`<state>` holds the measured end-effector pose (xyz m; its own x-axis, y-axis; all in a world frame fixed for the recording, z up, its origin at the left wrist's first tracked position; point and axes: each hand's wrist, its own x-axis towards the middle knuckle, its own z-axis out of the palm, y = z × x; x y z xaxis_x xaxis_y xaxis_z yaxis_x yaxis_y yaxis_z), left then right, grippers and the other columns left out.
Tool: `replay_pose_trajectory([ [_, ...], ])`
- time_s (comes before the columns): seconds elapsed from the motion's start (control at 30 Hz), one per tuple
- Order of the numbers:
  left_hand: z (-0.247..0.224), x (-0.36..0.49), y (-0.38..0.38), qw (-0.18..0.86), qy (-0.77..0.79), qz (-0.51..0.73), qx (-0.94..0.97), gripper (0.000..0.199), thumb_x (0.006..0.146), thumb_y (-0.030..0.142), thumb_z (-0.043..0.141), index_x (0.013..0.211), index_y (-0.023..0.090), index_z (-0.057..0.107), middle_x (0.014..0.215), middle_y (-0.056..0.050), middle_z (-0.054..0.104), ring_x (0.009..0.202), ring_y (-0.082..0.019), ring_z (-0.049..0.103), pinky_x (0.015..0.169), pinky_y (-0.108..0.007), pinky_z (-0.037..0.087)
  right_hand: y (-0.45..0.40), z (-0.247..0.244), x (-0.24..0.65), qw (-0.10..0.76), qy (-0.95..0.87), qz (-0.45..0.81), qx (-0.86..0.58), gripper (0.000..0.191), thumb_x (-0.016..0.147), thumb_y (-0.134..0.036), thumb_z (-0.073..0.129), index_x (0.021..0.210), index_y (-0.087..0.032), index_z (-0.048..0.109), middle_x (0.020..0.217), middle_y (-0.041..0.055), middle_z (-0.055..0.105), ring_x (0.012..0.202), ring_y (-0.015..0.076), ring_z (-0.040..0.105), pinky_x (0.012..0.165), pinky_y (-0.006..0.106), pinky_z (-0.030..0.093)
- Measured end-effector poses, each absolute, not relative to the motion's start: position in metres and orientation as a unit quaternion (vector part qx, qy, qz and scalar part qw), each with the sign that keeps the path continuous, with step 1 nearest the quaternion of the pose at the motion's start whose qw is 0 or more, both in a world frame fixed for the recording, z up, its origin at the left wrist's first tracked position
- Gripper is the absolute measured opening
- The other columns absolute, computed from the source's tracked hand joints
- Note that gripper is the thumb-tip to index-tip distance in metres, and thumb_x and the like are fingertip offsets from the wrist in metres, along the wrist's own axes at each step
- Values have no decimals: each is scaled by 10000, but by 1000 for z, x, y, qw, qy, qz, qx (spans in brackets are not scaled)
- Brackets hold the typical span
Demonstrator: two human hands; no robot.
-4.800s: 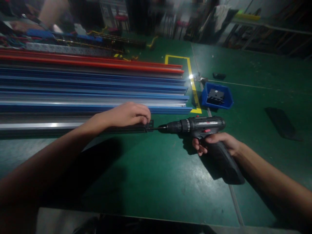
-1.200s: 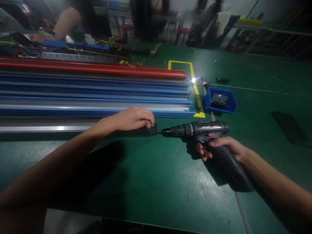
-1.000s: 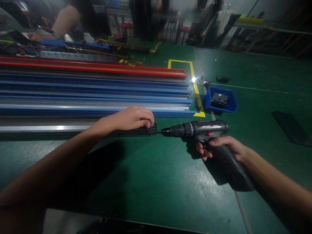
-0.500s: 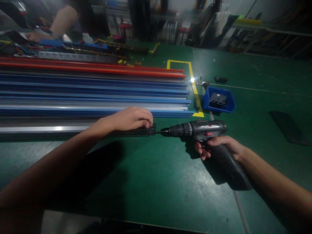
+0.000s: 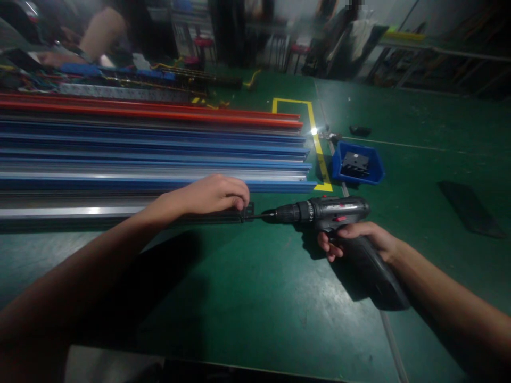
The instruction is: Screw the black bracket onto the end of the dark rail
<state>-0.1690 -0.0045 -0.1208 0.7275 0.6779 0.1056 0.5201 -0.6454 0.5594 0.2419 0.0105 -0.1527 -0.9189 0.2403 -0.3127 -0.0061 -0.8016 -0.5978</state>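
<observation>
My right hand (image 5: 359,239) is wrapped round the grip of a black cordless drill (image 5: 339,208), which points left with its lit tip. The drill's long thin bit (image 5: 258,215) reaches a small black end bracket (image 5: 249,210) at the end of a dark metal profile (image 5: 120,213). My left hand (image 5: 217,192) is closed over that end, its fingers bent down and its thumb against the bracket. Exactly what the left fingertips pinch is partly hidden. A screw, if any, at the bit's tip is too small to make out.
Blue profiles (image 5: 275,186) and red profiles (image 5: 259,115) lie lengthwise behind my left hand. A blue bin (image 5: 377,175) with black parts stands behind the drill. A dark flat piece (image 5: 471,207) lies far right. Across the table, another person's arm (image 5: 104,32) is above wired parts.
The whole view has shifted very slightly. Both hands, the drill and the profile keep the same places relative to each other.
</observation>
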Motion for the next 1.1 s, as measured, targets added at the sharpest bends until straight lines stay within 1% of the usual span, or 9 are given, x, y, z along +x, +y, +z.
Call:
replay_pose_trajectory([
  [0.2,-119,-168,-6,260,338,158,891,212,1021,225,539,957,215,741,1005,-8,744,917,-131,679,865,-245,466,10,-153,243,70,-314,927,-193,313,931,-220,692,1154,-7,748,1072,150,748,887,172,732,930,325,603],
  [0.33,-120,-169,-5,258,340,154,891,207,1017,225,542,965,218,742,1026,-12,747,936,-135,683,878,-245,468,10,-153,243,70,-312,926,-200,314,927,-224,694,1147,-6,747,1068,155,745,873,175,731,933,334,599],
  [0.53,-119,-168,-5,252,342,153,892,217,1007,221,534,958,219,745,1013,-15,755,923,-140,687,877,-246,473,11,-154,243,72,-324,923,-197,304,927,-231,693,1143,-24,750,1060,152,746,865,174,727,919,329,604],
  [0.7,-117,-166,-5,248,342,152,894,209,1007,238,540,957,210,741,1017,-22,755,932,-146,683,883,-256,477,10,-153,243,79,-339,916,-202,291,935,-236,694,1140,-38,755,1061,145,747,854,170,723,929,353,609],
  [1.1,-118,-167,-5,251,340,155,893,210,1004,216,538,960,212,743,1033,-21,755,941,-140,688,886,-245,475,10,-153,244,76,-332,920,-195,308,931,-230,704,1147,-17,751,1065,152,750,864,168,733,926,339,616],
])
